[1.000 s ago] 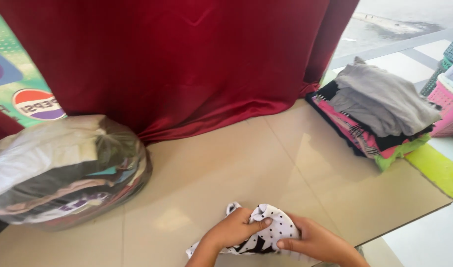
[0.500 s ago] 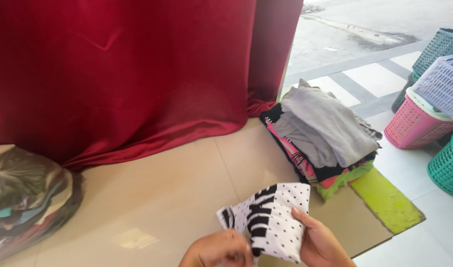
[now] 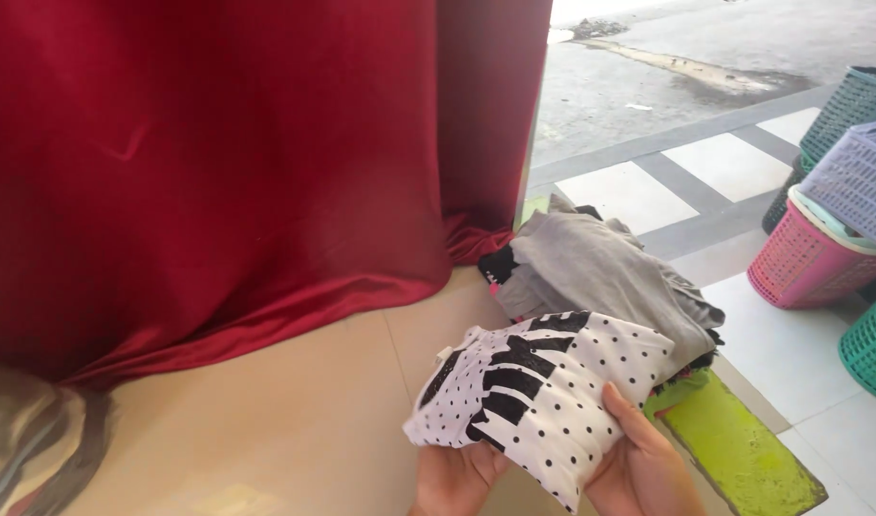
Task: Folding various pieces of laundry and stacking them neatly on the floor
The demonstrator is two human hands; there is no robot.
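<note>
Folded white polka-dot garment, gripped from beneath by left hand and right hand, raised beside stack of folded clothes, keeping the fold intact.

Bright daylight is admitted from right of the red curtain; the lower-left corner beneath it is blurred.

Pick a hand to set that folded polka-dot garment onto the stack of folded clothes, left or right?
Right, probably. The right hand grips the white polka-dot garment at the edge nearest the stack of folded clothes; the left hand holds the far side, under its lower corner.
</note>
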